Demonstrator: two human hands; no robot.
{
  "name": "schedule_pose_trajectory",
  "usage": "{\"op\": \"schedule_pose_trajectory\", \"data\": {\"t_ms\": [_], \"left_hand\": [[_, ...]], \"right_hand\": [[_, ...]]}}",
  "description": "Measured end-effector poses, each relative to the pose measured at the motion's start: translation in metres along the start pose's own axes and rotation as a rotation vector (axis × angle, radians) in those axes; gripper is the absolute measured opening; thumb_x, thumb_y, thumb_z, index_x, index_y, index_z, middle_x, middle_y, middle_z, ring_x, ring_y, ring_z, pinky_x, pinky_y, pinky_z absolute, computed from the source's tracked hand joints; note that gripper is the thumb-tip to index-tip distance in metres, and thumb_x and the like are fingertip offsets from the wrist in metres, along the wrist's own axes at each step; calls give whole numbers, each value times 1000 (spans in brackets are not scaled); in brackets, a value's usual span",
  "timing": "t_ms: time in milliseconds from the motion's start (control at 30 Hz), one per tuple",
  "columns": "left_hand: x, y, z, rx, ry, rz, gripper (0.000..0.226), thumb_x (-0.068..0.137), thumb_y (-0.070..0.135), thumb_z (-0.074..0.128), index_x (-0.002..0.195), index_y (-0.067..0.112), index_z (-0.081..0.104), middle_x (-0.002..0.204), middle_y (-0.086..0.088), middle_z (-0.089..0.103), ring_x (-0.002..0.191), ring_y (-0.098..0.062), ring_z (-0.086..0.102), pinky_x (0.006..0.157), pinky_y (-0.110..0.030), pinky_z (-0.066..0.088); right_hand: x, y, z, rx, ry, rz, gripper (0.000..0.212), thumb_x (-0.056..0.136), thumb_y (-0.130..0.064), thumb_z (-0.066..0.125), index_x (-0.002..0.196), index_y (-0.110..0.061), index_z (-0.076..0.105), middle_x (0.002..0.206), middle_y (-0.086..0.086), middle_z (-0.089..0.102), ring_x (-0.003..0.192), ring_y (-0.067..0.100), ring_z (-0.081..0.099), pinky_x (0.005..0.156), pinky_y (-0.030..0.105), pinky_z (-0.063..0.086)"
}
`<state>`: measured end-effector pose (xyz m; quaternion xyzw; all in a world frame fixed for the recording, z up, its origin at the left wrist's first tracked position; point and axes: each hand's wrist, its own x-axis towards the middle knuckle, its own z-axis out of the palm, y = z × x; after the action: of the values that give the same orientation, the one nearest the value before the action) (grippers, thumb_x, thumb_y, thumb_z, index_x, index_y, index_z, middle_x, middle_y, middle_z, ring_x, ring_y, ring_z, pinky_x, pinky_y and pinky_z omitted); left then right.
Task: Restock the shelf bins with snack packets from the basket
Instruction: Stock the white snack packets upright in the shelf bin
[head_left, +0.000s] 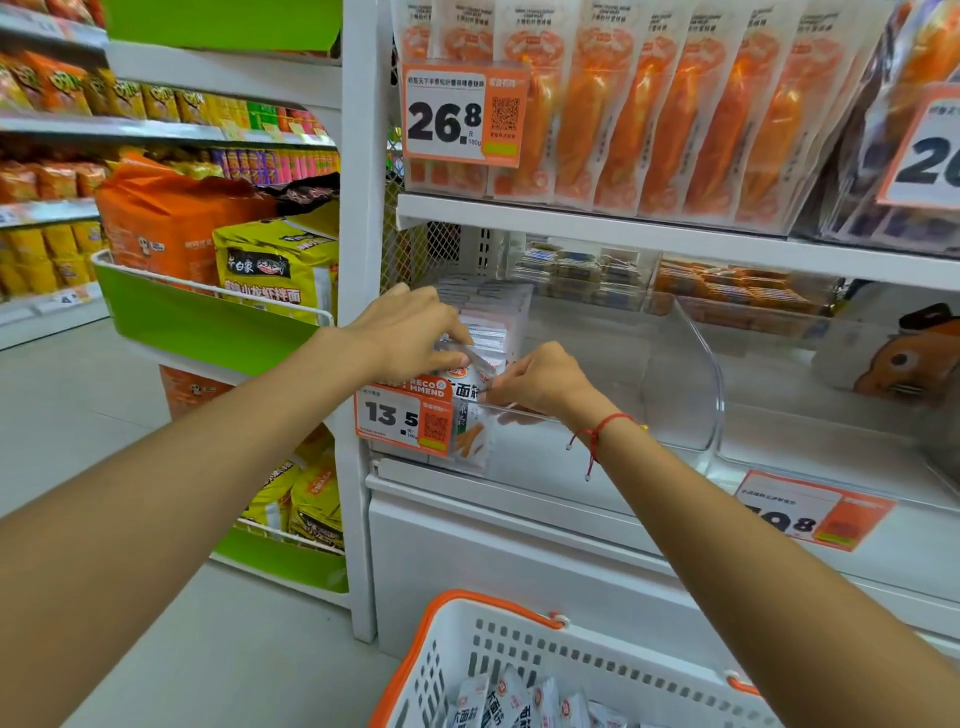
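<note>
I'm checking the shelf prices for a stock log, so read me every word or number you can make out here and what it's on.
"26.8": orange-and-white price tag hung on the upper packet rack.
"RECOMMEND" and "13.5": orange price tag on the clear plastic bin front.
"8" (leading digits blurred): orange price tag on the lower shelf edge.
"2" (cut off): tag at the right edge.
Chinese characters on the yellow noodle bags and white snack packets: too blurred to read reliably.

two hands (410, 332), one basket (519, 639), three price tags (462, 117)

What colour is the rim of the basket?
Orange, on a white basket, seen in the head view.
</note>
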<state>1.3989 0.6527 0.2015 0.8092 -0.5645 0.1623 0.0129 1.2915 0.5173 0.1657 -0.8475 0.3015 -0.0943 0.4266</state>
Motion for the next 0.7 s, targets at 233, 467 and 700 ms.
{"op": "schedule_pose_trajectory", "data": {"t_ms": [233,467,700], "left_hand": [[4,12,-6,14,-122,-22,30,93,45,51,116,31,65,119,7,63,113,-19,44,90,-35,28],[-11,4,-21,-125,-68,-116,40,91,48,54,127,30,56,126,9,60,117,-16,47,93,-35,32],[-20,13,-14,-206,151,-175,11,90,35,61,98,31,67,102,13,67,94,-10,59,72,-25,33]], "right_hand": [[-8,1,3,11,-16,60,20,78,-19,77,89,-3,72,83,6,74,68,12,71,60,23,57],[-27,-9,-8,122,-3,-109,25,75,-11,79,93,-14,62,88,5,66,75,20,68,67,27,57],[-17,0,13,61,211,-189,28,76,-31,78,94,-13,68,95,9,73,88,25,70,85,44,55]]}}
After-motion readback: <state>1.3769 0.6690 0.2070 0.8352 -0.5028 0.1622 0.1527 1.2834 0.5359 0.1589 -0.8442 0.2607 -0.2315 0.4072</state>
